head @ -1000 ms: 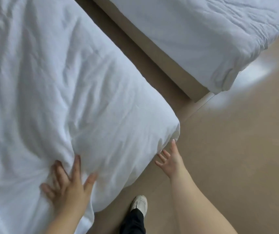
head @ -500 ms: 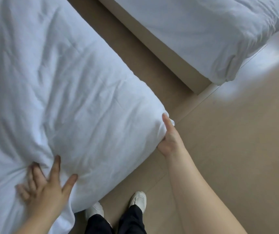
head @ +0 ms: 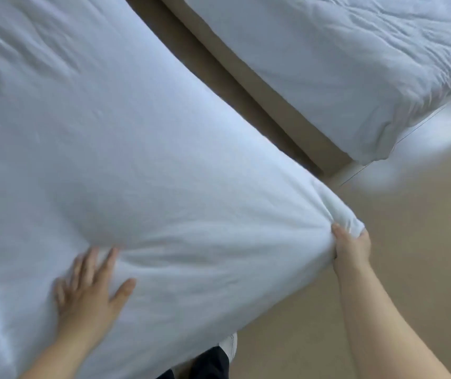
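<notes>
Head view, looking down at the foot of a bed.

White duvet (head: 164, 160): fills the frame from 12 o'clock round through 9 to 6. It lies spread over the near bed, softly creased. Its long edge runs from 12 down to 4 o'clock.

Duvet corner (head: 348, 218): sticks out at 4 o'clock, over the floor (head: 399, 269), and is drawn into tight folds.

Right grip (head: 351, 248): a bare hand at 4 o'clock, closed tight round the duvet corner. One digit lies on top of the cloth and the rest wrap its outer edge. The cloth bunches just above the knuckles. The forearm leaves the frame toward 5 o'clock.

Left grip (head: 90, 291): a bare hand at 7 o'clock, palm down on the duvet near its lower edge. Its fingers are straight and spread, with the thumb out toward 3 o'clock. It has hold of nothing and only presses flat. The fingertips are a little blurred. A shallow crease runs from them across toward the right grip.

Second bed (head: 328, 64): at 1 o'clock, with a white cover over a tan base (head: 270, 97). A narrow strip of brown floor separates it from the near bed.

White shoe (head: 231, 344) and dark trouser leg (head: 210, 362): at 6 o'clock, partly under the duvet's edge.
</notes>
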The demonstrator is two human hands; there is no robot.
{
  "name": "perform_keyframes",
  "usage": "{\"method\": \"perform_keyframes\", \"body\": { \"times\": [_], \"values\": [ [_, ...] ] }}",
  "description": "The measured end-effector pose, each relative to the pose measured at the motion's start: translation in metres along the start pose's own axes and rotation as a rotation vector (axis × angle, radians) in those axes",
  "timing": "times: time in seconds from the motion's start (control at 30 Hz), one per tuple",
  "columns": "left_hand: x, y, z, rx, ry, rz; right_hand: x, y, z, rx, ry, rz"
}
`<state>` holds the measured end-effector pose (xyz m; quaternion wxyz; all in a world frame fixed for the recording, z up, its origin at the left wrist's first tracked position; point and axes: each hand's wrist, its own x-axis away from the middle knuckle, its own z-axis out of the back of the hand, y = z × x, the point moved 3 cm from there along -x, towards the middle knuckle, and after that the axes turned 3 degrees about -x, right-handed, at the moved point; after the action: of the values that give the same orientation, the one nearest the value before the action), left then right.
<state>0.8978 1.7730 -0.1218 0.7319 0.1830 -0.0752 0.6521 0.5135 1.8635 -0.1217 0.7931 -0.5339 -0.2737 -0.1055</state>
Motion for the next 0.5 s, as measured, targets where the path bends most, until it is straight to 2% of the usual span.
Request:
{"method": "perform_keyframes", "body": {
  "times": [0.13, 0.2, 0.27, 0.33, 0.4, 0.5],
  "values": [
    [-0.010, -0.001, -0.016, -0.156, -0.129, 0.065, -0.012, 0.038, -0.033, 0.261, 0.021, -0.227],
    [-0.014, -0.003, -0.014, -0.150, -0.171, 0.079, -0.007, 0.040, -0.037, 0.441, 0.041, -0.165],
    [-0.014, -0.002, -0.010, -0.140, -0.168, 0.042, 0.009, 0.032, -0.041, 0.623, 0.069, 0.043],
    [-0.013, -0.004, -0.010, -0.136, -0.158, 0.019, 0.031, 0.024, -0.053, 0.677, 0.025, 0.296],
    [-0.013, -0.005, -0.006, -0.075, -0.137, 0.005, 0.065, 0.018, -0.076, 0.699, -0.092, 0.551],
    [-0.008, -0.021, 0.010, 0.039, 0.039, -0.097, 0.131, 0.026, -0.124, 0.808, -0.400, 0.906]
  ]
}}
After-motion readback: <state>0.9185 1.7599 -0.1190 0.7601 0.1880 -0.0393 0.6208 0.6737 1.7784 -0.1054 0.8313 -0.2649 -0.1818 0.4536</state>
